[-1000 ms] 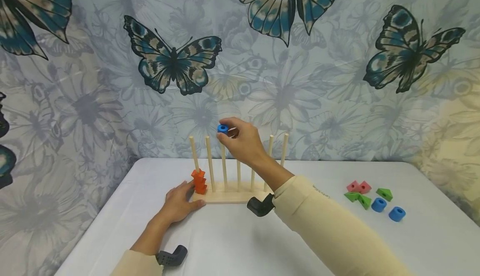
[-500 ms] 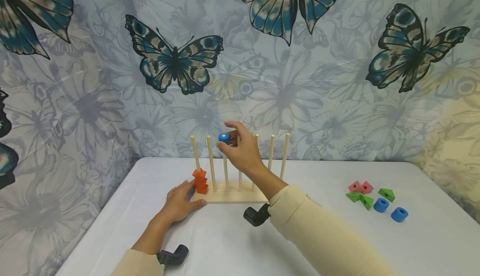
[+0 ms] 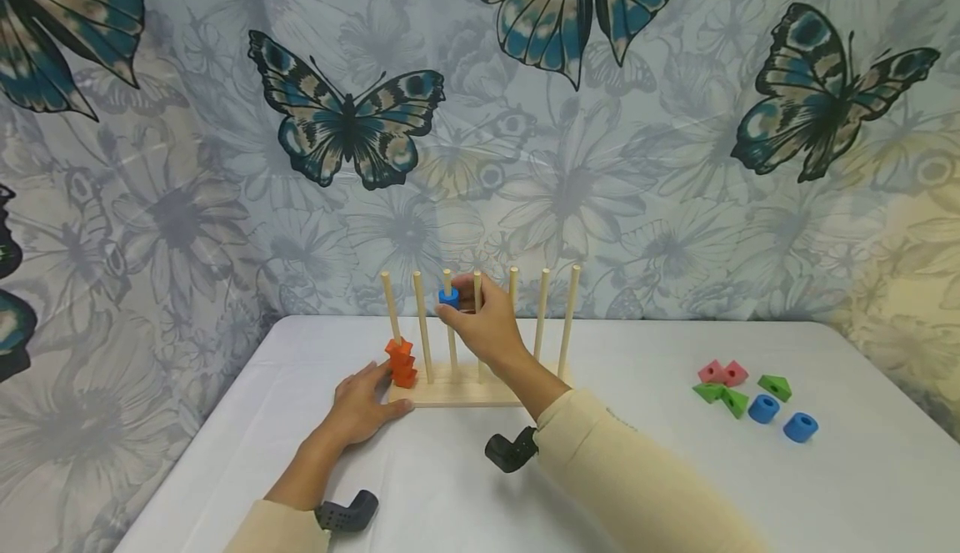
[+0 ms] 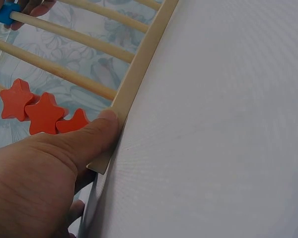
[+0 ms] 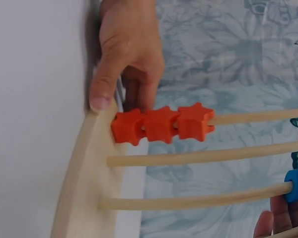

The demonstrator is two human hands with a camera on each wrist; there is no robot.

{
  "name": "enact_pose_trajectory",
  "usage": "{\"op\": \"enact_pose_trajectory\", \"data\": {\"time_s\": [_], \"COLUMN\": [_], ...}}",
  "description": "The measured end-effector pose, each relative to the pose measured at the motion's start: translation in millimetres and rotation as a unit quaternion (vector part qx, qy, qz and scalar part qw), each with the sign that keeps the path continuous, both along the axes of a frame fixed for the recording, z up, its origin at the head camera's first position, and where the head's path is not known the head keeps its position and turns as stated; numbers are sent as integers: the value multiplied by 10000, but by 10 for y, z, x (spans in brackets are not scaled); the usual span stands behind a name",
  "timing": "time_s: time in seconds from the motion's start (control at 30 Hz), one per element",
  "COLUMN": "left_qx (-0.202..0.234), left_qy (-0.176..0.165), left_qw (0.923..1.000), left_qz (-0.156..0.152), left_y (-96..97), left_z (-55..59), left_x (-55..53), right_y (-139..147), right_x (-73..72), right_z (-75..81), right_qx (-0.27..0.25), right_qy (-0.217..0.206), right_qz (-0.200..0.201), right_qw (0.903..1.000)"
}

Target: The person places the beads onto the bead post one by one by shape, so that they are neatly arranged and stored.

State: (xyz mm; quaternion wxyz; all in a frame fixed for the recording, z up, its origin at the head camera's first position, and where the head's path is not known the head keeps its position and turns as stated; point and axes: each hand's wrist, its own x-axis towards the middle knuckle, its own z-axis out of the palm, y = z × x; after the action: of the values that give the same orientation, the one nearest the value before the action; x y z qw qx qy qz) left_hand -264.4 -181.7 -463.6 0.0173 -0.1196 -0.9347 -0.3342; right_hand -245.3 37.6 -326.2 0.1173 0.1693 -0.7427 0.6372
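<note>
A wooden peg rack [image 3: 465, 395] stands on the table, with a row of upright pegs along its base. My right hand [image 3: 491, 328] pinches a blue cylindrical bead [image 3: 448, 299] that is threaded on the third peg from the left, a little below its tip. On the leftmost peg, three orange star beads [image 5: 161, 124] are stacked down at the base. My left hand [image 3: 358, 409] holds the left end of the base, its thumb [image 4: 97, 130] on the front edge and the other fingers behind, partly hidden.
Loose beads lie on the white table [image 3: 615, 453] at the right: two pink beads [image 3: 734, 373], several green triangular beads [image 3: 776, 387] and two blue cylinders [image 3: 801, 427]. A butterfly-patterned cloth [image 3: 570, 203] hangs behind the table.
My right hand has brought the blue bead from above the third peg down onto it, and the peg's tip now sticks out above. My left hand has stayed at the base.
</note>
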Motion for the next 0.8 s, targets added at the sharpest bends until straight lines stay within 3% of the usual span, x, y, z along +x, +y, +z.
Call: {"op": "enact_pose_trajectory", "data": {"time_s": [0.2, 0.47, 0.8], "left_qx": [26, 56, 36], "left_qy": [17, -1, -32], "left_qw": [10000, 10000, 10000], "left_qz": [-12, -6, -31], "left_y": [1, -3, 5], "left_z": [9, 21, 24], "left_x": [7, 24, 22], "right_y": [17, 22, 16], "right_x": [-199, -176, -159], "right_z": [-350, -560, -762], "right_qx": [27, 123, 227], "right_qy": [-506, -984, -1238], "right_qz": [-129, -157, -337], "right_qw": [9986, 9949, 9915]}}
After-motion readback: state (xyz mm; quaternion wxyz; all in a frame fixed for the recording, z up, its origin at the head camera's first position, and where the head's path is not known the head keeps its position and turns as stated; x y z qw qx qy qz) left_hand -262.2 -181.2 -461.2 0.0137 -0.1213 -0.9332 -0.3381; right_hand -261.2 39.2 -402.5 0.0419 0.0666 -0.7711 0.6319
